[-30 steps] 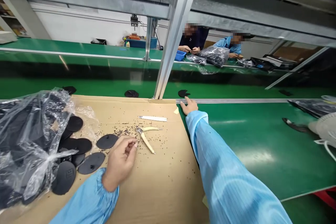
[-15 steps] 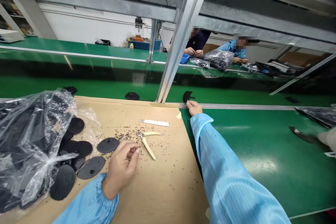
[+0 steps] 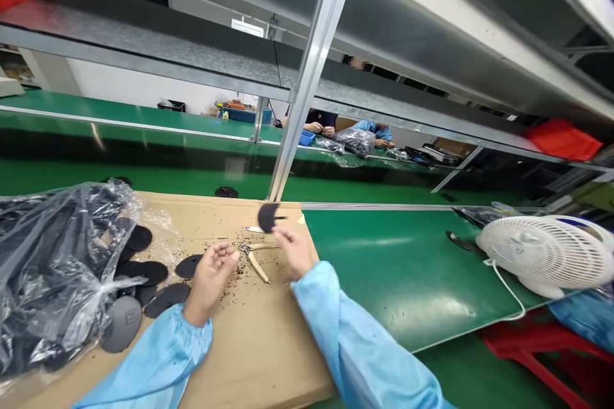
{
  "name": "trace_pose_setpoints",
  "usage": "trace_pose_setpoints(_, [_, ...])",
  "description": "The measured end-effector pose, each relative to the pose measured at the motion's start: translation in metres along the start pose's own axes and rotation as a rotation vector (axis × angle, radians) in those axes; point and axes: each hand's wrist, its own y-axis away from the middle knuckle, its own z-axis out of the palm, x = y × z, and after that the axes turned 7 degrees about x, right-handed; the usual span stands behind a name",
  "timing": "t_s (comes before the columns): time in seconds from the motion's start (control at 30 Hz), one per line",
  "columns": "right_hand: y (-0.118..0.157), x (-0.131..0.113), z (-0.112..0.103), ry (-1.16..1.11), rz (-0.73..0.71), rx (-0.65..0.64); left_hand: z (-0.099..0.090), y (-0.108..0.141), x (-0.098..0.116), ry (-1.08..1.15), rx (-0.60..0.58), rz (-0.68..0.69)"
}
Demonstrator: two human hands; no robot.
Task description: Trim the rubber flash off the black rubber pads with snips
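Note:
My right hand (image 3: 293, 250) pinches a black curved piece (image 3: 268, 217) by its lower edge, raised over the right part of the cardboard (image 3: 254, 345). My left hand (image 3: 211, 278) hovers over the cardboard with curled fingers; whether anything small is between them cannot be made out. Between the hands lie yellow-handled nippers (image 3: 258, 263), with a white-handled tool (image 3: 252, 229) behind them, partly hidden by the black piece. Tiny dark bits are scattered around. Black oval discs (image 3: 123, 323) lie left of my left hand, beside a clear plastic bag (image 3: 52, 268) full of black parts.
A metal post (image 3: 307, 77) rises behind the cardboard, under a long shelf. On the green bench (image 3: 374, 255) at the right stand a white fan (image 3: 547, 252) and a dark strip (image 3: 460, 241). A red stool (image 3: 537, 348) is below. Two people work at the far bench.
My right hand has drawn back from the rail by the post, bringing the black piece over the cardboard. The view has turned right, showing the fan. My left hand stays near the nippers.

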Motion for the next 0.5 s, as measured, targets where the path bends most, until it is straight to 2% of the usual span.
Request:
trace_pose_setpoints(0.07, [0.033,-0.02,0.027,-0.046,-0.062,-0.146,-0.001,-0.002,0.006,0.148,-0.032,-0.072])
trace_pose_setpoints(0.1, [0.045,-0.027,0.037,-0.087,-0.141,-0.29,-0.002,-0.003,0.008,0.194,-0.027,-0.085])
trace_pose_setpoints(0.17, [0.058,-0.036,0.049,-0.068,-0.287,-0.329,-0.006,-0.006,0.01,0.237,0.048,-0.089])
trace_pose_setpoints(0.27, [0.056,-0.035,0.045,0.162,-0.42,-0.148,-0.011,-0.011,0.008,0.282,0.177,-0.112])
trace_pose_setpoints(0.33, [0.047,-0.028,0.036,0.378,-0.441,-0.119,-0.011,-0.013,0.008,0.327,0.189,-0.142])
trace_pose_setpoints(0.4, [0.041,-0.019,0.028,0.558,-0.414,-0.22,-0.008,-0.012,0.009,0.346,0.176,-0.167])
trace_pose_setpoints(0.5, [0.039,-0.008,0.023,0.678,-0.366,-0.393,-0.004,-0.01,0.011,0.344,0.172,-0.196])
